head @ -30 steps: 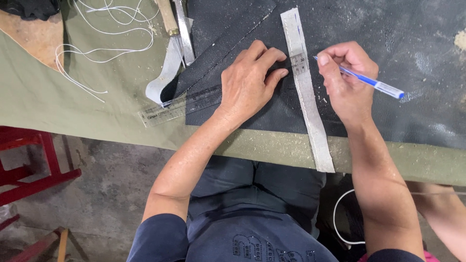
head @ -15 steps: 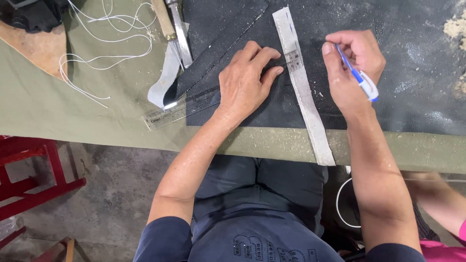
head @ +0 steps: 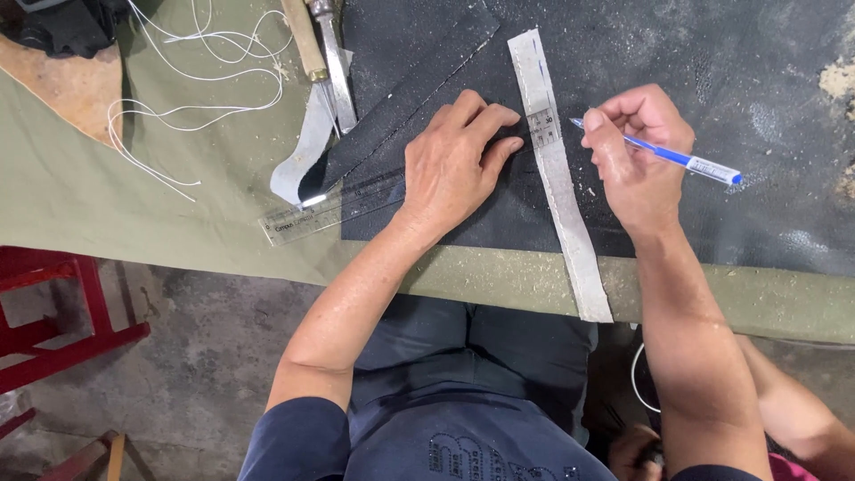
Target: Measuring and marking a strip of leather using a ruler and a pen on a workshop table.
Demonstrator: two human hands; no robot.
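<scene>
My left hand (head: 454, 160) lies flat, fingers extended, pressing the clear ruler (head: 334, 207) onto the black sheet (head: 499, 200) on the bench (head: 107, 178). My right hand (head: 634, 151) is closed around a blue pen (head: 677, 158), tip just beside the grey strip (head: 557, 165) crossing the sheet.

The left hand (head: 454, 156) lies flat, palm down, fingers stretched together toward the right. The right hand (head: 634, 156) is curled in a writing grip, thumb and forefinger pinched. Both forearms are bare, reaching forward.
</scene>
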